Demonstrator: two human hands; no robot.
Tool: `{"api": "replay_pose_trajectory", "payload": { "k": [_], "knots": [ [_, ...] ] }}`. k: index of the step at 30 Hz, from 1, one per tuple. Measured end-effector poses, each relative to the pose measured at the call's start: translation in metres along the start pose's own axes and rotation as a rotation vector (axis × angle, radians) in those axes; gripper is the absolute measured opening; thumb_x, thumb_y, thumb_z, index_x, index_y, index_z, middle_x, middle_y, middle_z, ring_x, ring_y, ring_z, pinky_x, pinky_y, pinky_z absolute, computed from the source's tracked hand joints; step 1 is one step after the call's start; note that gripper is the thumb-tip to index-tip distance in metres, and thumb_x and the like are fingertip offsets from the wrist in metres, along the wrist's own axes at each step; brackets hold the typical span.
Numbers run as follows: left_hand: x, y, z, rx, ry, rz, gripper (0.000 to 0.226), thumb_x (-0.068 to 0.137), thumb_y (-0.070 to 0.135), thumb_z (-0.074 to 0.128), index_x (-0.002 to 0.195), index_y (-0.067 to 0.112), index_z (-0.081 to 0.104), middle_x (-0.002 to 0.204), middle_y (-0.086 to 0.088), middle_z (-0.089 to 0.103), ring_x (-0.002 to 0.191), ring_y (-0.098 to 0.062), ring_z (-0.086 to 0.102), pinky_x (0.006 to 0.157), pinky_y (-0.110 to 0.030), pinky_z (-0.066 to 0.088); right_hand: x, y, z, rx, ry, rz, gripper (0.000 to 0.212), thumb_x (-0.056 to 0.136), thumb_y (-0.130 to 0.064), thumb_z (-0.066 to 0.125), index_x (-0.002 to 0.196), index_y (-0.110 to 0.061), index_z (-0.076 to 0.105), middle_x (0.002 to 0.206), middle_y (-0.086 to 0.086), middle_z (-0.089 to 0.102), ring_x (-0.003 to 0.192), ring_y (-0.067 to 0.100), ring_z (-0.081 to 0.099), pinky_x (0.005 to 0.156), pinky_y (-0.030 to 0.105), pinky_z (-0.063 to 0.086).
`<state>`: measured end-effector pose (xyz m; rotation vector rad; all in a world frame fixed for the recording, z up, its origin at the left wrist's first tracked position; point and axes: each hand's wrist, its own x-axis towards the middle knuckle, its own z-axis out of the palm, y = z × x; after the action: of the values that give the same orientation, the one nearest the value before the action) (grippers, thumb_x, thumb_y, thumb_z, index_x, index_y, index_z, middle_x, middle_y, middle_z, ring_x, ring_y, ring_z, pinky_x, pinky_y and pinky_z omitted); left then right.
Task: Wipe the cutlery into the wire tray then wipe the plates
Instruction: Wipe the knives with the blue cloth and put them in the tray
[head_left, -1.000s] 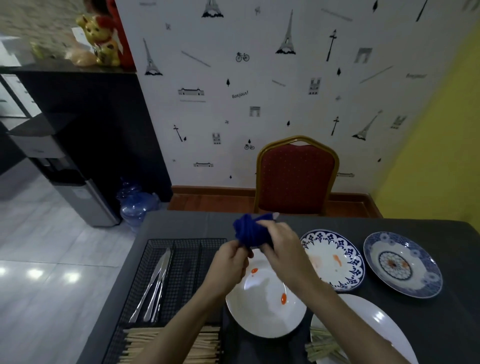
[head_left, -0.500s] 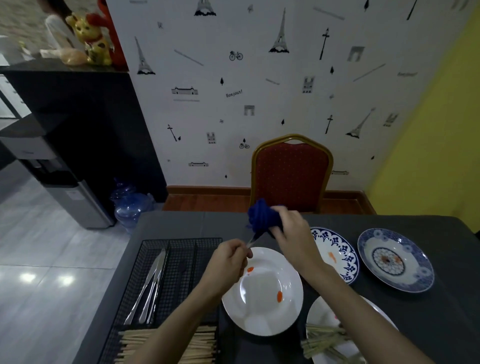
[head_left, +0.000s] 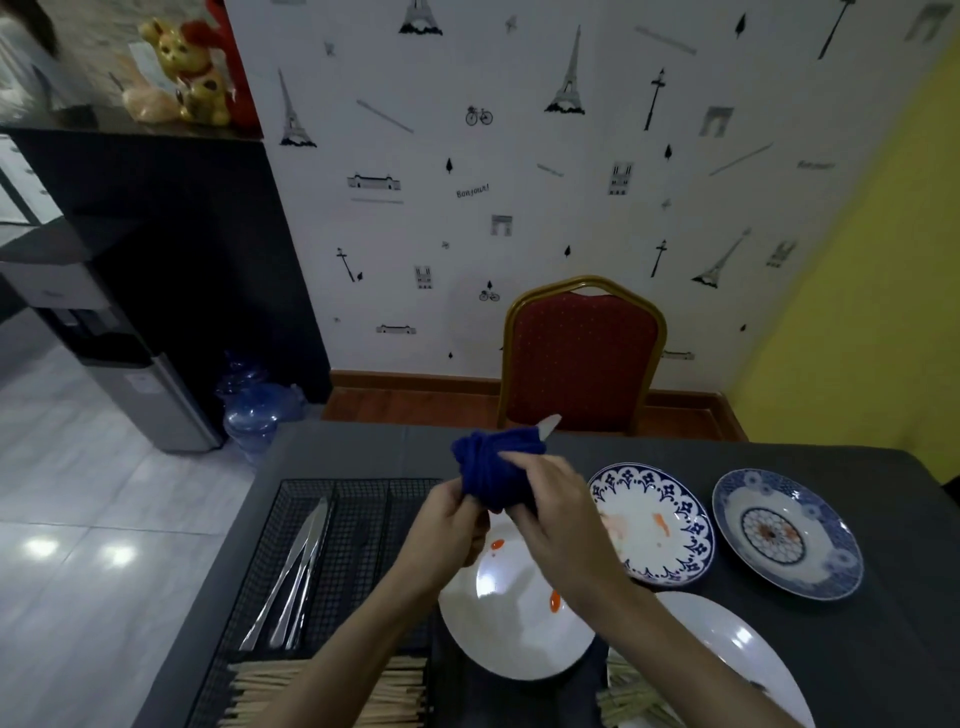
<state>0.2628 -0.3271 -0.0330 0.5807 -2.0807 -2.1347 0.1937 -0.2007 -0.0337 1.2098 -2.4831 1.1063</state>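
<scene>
Cutlery, for you, is in two places: three silver knives (head_left: 293, 577) lie side by side in the left compartment of the black wire mesh tray (head_left: 363, 499), and one piece is wrapped in the dark blue cloth (head_left: 493, 475) you hold above the table, with only its pale metal tip (head_left: 549, 425) poking out of the top of the bundle toward the far edge. Starting with the biggest thing, the dark grey table (head_left: 883, 649) carries everything; the tray sits along its left edge, with a layer of pale wooden chopsticks (head_left: 260, 691) across the tray's near compartment. Your plain white round plate (head_left: 509, 623) with red sauce spots lies just right of the tray, partly under your hands. A second white plate (head_left: 737, 654) sits at the near edge to the right, with a bunch of pale sticks (head_left: 628, 696) on its left rim. Further back lie a white plate with a blue floral border (head_left: 675, 519), smeared orange, and a blue patterned plate (head_left: 789, 535) near the right edge. Your right hand (head_left: 561, 519) curls over the cloth from the right, squeezing it round the piece. Your left hand (head_left: 447, 530) is closed at the bottom of the bundle; what its fingers grip there is hidden, so you cannot tell.
</scene>
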Motion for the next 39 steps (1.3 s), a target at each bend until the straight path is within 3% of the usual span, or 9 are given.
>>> {"api": "replay_pose_trajectory", "payload": {
  "k": [4,8,12,21,24,28,31,36,39],
  "knots": [
    [-0.004,-0.004,-0.002,0.02,-0.014,-0.001,0.023,0.1,0.005,0.037,0.088,0.0,0.056,0.052,0.003,0.04,0.042,-0.007,0.034,0.042,-0.019,0.029,0.008,0.01,-0.008,-0.111,-0.021,-0.109,0.039,0.079,-0.023,0.054,0.117,-0.011,0.057,0.107,0.005,0.065,0.101,0.016,0.053,0.081,0.032,0.043],
    [0.0,-0.008,-0.003,0.036,0.007,-0.006,0.031,0.1,0.005,0.036,0.076,0.006,0.055,0.051,0.003,0.036,0.043,-0.008,0.029,0.042,-0.022,0.023,0.026,0.027,-0.011,-0.161,-0.07,-0.13,0.042,0.074,-0.011,0.063,0.115,-0.008,0.059,0.106,0.008,0.065,0.099,0.026,0.058,0.078,0.041,0.047],
    [-0.001,-0.009,-0.004,0.055,0.012,-0.012,0.03,0.1,0.004,0.035,0.079,0.003,0.058,0.049,0.005,0.036,0.042,-0.008,0.028,0.041,-0.021,0.023,0.04,0.045,-0.014,-0.225,-0.09,-0.134,0.045,0.074,-0.005,0.071,0.117,-0.01,0.058,0.106,0.009,0.064,0.099,0.027,0.057,0.078,0.037,0.043],
    [-0.005,-0.008,-0.004,0.044,-0.003,-0.011,0.032,0.1,0.004,0.036,0.078,0.003,0.06,0.047,0.007,0.037,0.041,-0.006,0.029,0.041,-0.019,0.025,0.047,0.075,-0.024,-0.168,-0.087,0.055,0.032,0.088,-0.016,0.058,0.119,-0.021,0.051,0.104,0.003,0.06,0.098,0.02,0.053,0.081,0.037,0.044],
    [-0.003,-0.008,-0.005,0.054,0.017,-0.021,0.031,0.098,0.007,0.04,0.079,0.005,0.065,0.048,0.007,0.037,0.042,-0.007,0.03,0.041,-0.02,0.026,0.046,0.085,-0.028,-0.092,0.05,0.223,0.027,0.091,-0.019,0.057,0.117,-0.018,0.052,0.098,0.003,0.061,0.091,0.02,0.057,0.072,0.034,0.044],
    [0.006,-0.008,-0.01,0.278,0.077,-0.019,0.02,0.091,0.019,0.053,0.077,0.021,0.067,0.062,0.005,0.057,0.056,-0.009,0.049,0.053,-0.026,0.04,0.045,0.084,-0.039,0.1,0.311,0.451,0.027,0.091,-0.021,0.057,0.118,-0.016,0.052,0.099,-0.001,0.061,0.093,0.021,0.06,0.078,0.042,0.05],
    [0.008,-0.009,-0.007,0.337,0.08,-0.088,0.013,0.091,0.018,0.053,0.083,0.013,0.062,0.068,0.0,0.057,0.057,-0.012,0.05,0.05,-0.025,0.04,0.041,0.065,-0.037,0.082,0.32,0.356,0.031,0.09,-0.02,0.059,0.12,-0.022,0.051,0.104,0.0,0.059,0.094,0.017,0.056,0.079,0.036,0.046],
    [0.008,0.002,0.001,0.138,0.074,-0.04,0.01,0.095,0.01,0.05,0.099,0.003,0.056,0.065,-0.002,0.05,0.046,-0.006,0.042,0.041,-0.018,0.035,0.023,0.017,-0.011,-0.013,0.017,0.012,0.041,0.084,-0.011,0.061,0.123,-0.019,0.053,0.112,0.0,0.059,0.103,0.012,0.049,0.086,0.028,0.038],
    [0.0,0.002,0.001,0.078,0.028,0.008,0.009,0.094,0.003,0.048,0.09,0.002,0.056,0.058,0.0,0.044,0.042,-0.004,0.037,0.041,-0.017,0.032,0.008,0.02,-0.005,-0.056,-0.03,-0.041,0.043,0.08,-0.012,0.062,0.122,-0.015,0.054,0.115,0.003,0.061,0.104,0.015,0.049,0.085,0.031,0.041]
  ]
}}
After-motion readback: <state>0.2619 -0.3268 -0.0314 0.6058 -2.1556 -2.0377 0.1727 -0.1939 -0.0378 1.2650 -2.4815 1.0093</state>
